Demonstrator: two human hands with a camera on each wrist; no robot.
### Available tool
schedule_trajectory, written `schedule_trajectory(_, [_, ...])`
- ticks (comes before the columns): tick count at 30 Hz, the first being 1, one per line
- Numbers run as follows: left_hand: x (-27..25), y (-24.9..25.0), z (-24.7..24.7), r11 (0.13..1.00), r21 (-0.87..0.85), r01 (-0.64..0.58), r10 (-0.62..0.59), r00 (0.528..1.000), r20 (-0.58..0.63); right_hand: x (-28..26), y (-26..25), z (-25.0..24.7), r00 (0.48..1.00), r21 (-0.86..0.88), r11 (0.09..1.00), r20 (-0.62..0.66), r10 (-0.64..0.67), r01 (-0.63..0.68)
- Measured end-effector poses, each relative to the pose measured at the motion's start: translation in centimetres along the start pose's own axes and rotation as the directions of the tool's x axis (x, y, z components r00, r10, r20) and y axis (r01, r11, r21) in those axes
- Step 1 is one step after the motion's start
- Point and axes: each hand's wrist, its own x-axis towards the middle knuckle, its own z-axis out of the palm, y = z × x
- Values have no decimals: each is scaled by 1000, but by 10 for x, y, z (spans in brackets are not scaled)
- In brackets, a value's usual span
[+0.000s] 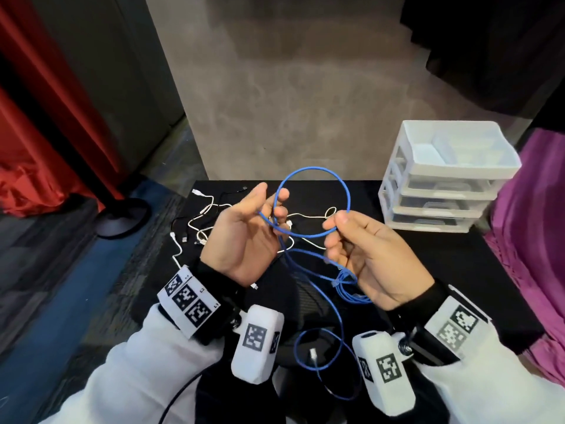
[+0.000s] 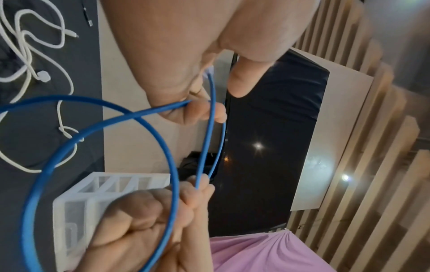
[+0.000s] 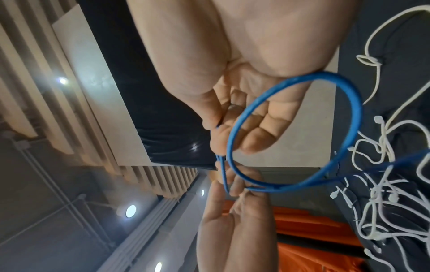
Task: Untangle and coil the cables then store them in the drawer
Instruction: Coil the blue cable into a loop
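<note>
Blue cable (image 1: 318, 206) loop is up between both hands over the black desk (image 1: 458, 255); grey wall beyond, red curtain (image 1: 46, 117) off left. Left hand (image 1: 244, 234) pinches the crossing, right hand (image 1: 367, 255) pinches the loop. White drawer unit (image 1: 443, 179) sits beyond the right hand, white cables (image 1: 208, 221) beyond the left.

No readable words, brands or numbers show in any view. The only signs are black-and-white square coded markers on the wrist bands (image 1: 188, 297) and wrist cameras (image 1: 256, 341), at about 6 o'clock in the head view; small characters beside them are too tiny to read.
</note>
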Motion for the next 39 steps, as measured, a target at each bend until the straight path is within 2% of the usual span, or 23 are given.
schedule_trajectory(2, [0, 0, 0, 999, -8, -33, 33, 999, 5, -1, 4, 2, 1000, -54, 998, 27, 13, -12])
schedule_trajectory(4, [1, -2, 2, 996, 53, -76, 77, 997, -2, 0, 9, -1, 1000, -181, 983, 30, 9, -4])
schedule_trajectory(6, [2, -6, 3, 963, 222, -153, 166, 985, -40, 1, 9, -7, 996, -396, 914, 19, -87, 87])
schedule_trajectory(8, [2, -12, 3, 854, 478, -204, 262, 963, -59, 2, 4, -11, 974, -521, 828, 28, -225, 207])
schedule_trajectory(10, [1, -19, 3, 740, 636, -218, 311, 950, -35, 2, -4, -11, 947, -536, 789, 62, -317, 299])
schedule_trajectory(11, [0, -22, 4, 719, 661, -213, 320, 946, -43, 1, -8, -10, 936, -538, 774, 91, -341, 334])
schedule_trajectory(14, [-4, -28, 7, 713, 668, -215, 368, 925, -96, 0, -15, -6, 925, -551, 749, 129, -359, 367])
schedule_trajectory(16, [-2, -28, 7, 719, 648, -252, 383, 921, -67, 1, -15, -5, 922, -562, 744, 94, -376, 361])
schedule_trajectory(19, [-2, -26, 5, 786, 560, -263, 313, 950, 8, 1, -13, -5, 923, -557, 757, 47, -381, 341])
schedule_trajectory(22, [-3, -24, 0, 750, 602, -275, 313, 949, 43, -3, -13, -5, 924, -555, 750, 99, -368, 358])
schedule_trajectory(25, [-4, -23, -4, 713, 674, -191, 256, 967, 3, -5, -15, -3, 891, -633, 640, 202, -406, 435])
schedule_trajectory(27, [-5, -20, -2, 701, 698, -148, 196, 980, 11, -2, -17, -4, 870, -655, 594, 218, -443, 467])
schedule_trajectory(29, [-8, -18, -1, 664, 730, -161, 147, 986, 83, 2, -20, -5, 869, -642, 617, 171, -465, 456])
schedule_trajectory(31, [-11, -18, 1, 620, 759, -199, 84, 979, 188, 5, -24, -6, 890, -606, 682, 102, -444, 410])
schedule_trajectory(33, [-13, -16, 4, 614, 764, -199, 13, 970, 243, 6, -27, -6, 904, -597, 701, 102, -415, 389])
schedule_trajectory(36, [-14, -13, 8, 681, 728, -75, -94, 978, 189, 4, -28, -5, 900, -586, 695, 162, -404, 417])
schedule_trajectory(39, [-15, -15, 9, 713, 701, -22, -156, 969, 190, 2, -26, -3, 907, -592, 697, 162, -389, 405])
